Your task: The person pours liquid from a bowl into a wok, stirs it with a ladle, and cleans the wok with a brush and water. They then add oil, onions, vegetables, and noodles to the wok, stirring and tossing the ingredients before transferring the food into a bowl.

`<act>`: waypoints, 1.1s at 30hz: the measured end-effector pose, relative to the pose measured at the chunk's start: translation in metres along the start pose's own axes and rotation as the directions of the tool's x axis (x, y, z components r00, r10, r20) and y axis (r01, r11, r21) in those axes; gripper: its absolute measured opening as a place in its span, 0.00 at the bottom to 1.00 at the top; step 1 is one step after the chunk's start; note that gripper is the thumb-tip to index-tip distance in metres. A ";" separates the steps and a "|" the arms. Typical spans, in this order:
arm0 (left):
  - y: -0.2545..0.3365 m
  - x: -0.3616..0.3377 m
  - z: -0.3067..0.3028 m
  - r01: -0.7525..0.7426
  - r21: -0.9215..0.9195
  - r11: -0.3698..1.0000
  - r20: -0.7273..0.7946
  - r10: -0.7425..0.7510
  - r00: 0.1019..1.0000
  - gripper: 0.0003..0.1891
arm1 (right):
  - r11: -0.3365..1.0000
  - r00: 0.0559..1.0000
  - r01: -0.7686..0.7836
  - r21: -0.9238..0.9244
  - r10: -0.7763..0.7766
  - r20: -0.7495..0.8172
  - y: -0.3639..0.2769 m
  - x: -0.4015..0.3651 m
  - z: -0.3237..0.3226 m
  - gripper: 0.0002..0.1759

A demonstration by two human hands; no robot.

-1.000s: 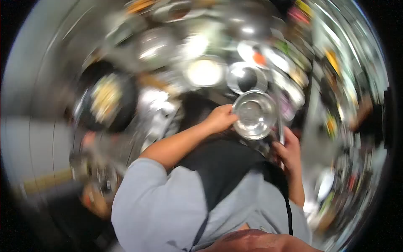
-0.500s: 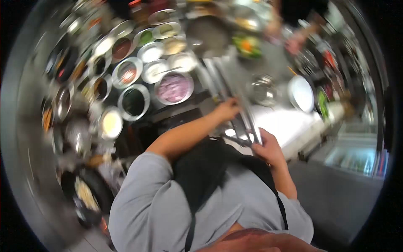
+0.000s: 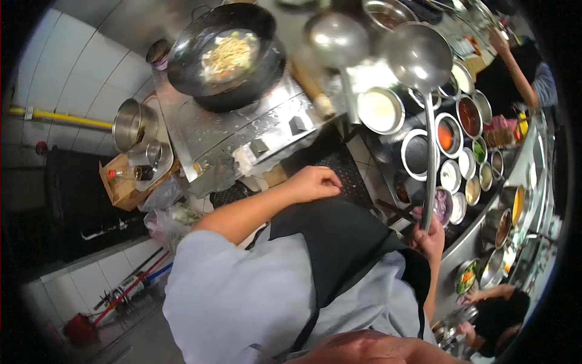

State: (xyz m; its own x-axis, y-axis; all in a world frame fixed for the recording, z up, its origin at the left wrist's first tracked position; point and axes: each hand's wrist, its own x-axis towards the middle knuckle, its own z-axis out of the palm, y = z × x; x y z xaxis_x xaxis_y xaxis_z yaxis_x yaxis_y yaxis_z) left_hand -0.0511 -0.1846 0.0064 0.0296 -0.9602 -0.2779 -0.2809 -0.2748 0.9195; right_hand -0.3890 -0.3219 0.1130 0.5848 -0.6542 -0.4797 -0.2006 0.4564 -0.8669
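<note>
My right hand (image 3: 428, 238) is closed around the lower end of a long metal ladle's handle (image 3: 430, 151). The ladle's round bowl (image 3: 420, 57) is raised above the metal food containers. My left hand (image 3: 318, 184) hangs in front of the black apron, fingers curled, with nothing visible in it. Beyond it, a black wok (image 3: 183, 54) on the stove holds pale strips and other food pieces (image 3: 229, 57) in liquid. A second round metal utensil (image 3: 336, 39) lies right of the wok.
Ingredient containers (image 3: 418, 155) crowd the right counter. At left are a steel pot (image 3: 127, 126), a cardboard box (image 3: 118, 193) and a bottle (image 3: 130, 173). One person's arm (image 3: 515, 76) reaches in at upper right; another person's hand (image 3: 470, 297) is by a vegetable bowl (image 3: 467, 276).
The view has swung left, from the ingredient counter to the wok and stove. My left hand has left the counter edge. The ladle in my right hand now shows clearly.
</note>
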 end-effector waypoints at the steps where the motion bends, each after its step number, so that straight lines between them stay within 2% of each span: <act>1: -0.005 -0.018 -0.016 0.037 -0.031 0.999 -0.116 -0.040 0.992 0.16 | 0.999 0.998 -0.047 0.002 0.047 0.034 -0.011 0.021 0.014 0.35; 2: -0.017 -0.034 -0.029 0.046 -0.048 0.998 -0.121 -0.051 0.991 0.16 | 0.999 0.999 -0.029 -0.037 0.030 0.025 -0.025 0.043 0.042 0.34; 4: -0.044 -0.057 -0.051 0.082 -0.113 0.990 -0.303 -0.113 0.946 0.13 | 0.999 0.995 -0.032 -0.042 0.036 0.089 -0.043 0.083 0.082 0.31; 5: -0.055 -0.067 -0.058 0.087 -0.123 0.989 -0.298 -0.121 0.947 0.13 | 0.998 0.993 -0.024 -0.062 0.031 0.113 -0.050 0.099 0.099 0.30; 7: -0.075 -0.080 -0.069 0.191 -0.277 0.942 -0.321 -0.279 0.905 0.11 | 0.992 0.994 -0.036 -0.121 0.049 0.101 -0.069 0.122 0.137 0.30; 9: -0.089 -0.086 -0.083 0.200 -0.307 0.931 -0.329 -0.301 0.895 0.11 | 0.983 0.994 -0.046 -0.179 0.062 0.090 -0.079 0.140 0.162 0.30; 11: -0.087 -0.090 -0.100 0.235 -0.445 0.864 -0.315 -0.396 0.862 0.12 | 0.978 0.990 -0.072 -0.197 0.095 0.108 -0.084 0.153 0.176 0.30; 15: -0.085 -0.091 -0.124 0.334 -0.337 0.880 -0.291 -0.434 0.853 0.12 | 0.960 0.986 -0.058 -0.273 0.098 0.134 -0.094 0.179 0.191 0.30; 16: -0.088 -0.090 -0.125 0.291 -0.378 0.879 -0.299 -0.413 0.860 0.11 | 0.913 0.978 -0.077 -0.401 0.147 0.147 -0.098 0.189 0.185 0.30; 17: -0.089 -0.089 -0.126 0.248 -0.419 0.873 -0.308 -0.394 0.866 0.11 | 0.910 0.976 -0.084 -0.405 0.157 0.151 -0.099 0.199 0.183 0.30; 18: -0.089 -0.089 -0.127 0.252 -0.428 0.868 -0.309 -0.402 0.862 0.11 | 0.767 0.981 0.126 -0.629 -0.002 0.194 -0.098 0.210 0.180 0.29; 19: -0.085 -0.087 -0.129 0.271 -0.401 0.875 -0.326 -0.413 0.851 0.12 | 0.532 0.949 0.315 -0.786 -0.145 0.282 -0.099 0.221 0.179 0.29; 20: -0.083 -0.085 -0.129 0.289 -0.374 0.881 -0.344 -0.422 0.839 0.13 | 0.513 0.968 0.242 -0.823 -0.071 0.241 -0.113 0.227 0.191 0.27; 21: -0.087 -0.082 -0.127 0.292 -0.383 0.876 -0.348 -0.430 0.833 0.13 | 0.510 0.966 0.247 -0.824 -0.062 0.250 -0.124 0.234 0.200 0.27; 24: -0.089 -0.075 -0.113 0.277 -0.378 0.884 -0.430 -0.432 0.793 0.12 | 0.303 0.955 0.237 -0.923 0.100 0.279 -0.137 0.259 0.219 0.28; 25: -0.080 -0.073 -0.114 0.273 -0.398 0.876 -0.462 -0.449 0.765 0.12 | 0.347 0.932 0.282 -0.894 0.124 0.342 -0.139 0.268 0.222 0.29; 27: -0.071 -0.067 -0.114 0.266 -0.421 0.867 -0.503 -0.467 0.727 0.12 | 0.289 0.908 0.381 -0.878 0.063 0.414 -0.133 0.282 0.223 0.27; 33: -0.057 -0.062 -0.102 0.282 -0.481 0.830 -0.543 -0.534 0.648 0.12 | 0.181 0.898 0.421 -0.889 0.052 0.436 -0.131 0.306 0.238 0.24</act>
State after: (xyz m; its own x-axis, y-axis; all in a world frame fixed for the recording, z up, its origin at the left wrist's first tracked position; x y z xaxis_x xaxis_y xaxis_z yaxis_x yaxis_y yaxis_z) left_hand 0.0606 -0.1149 -0.0006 0.6902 -0.5028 -0.5204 0.2363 -0.5231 0.8188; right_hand 0.0034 -0.4381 0.1125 0.8579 -0.3008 -0.4165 -0.4885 -0.7288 -0.4798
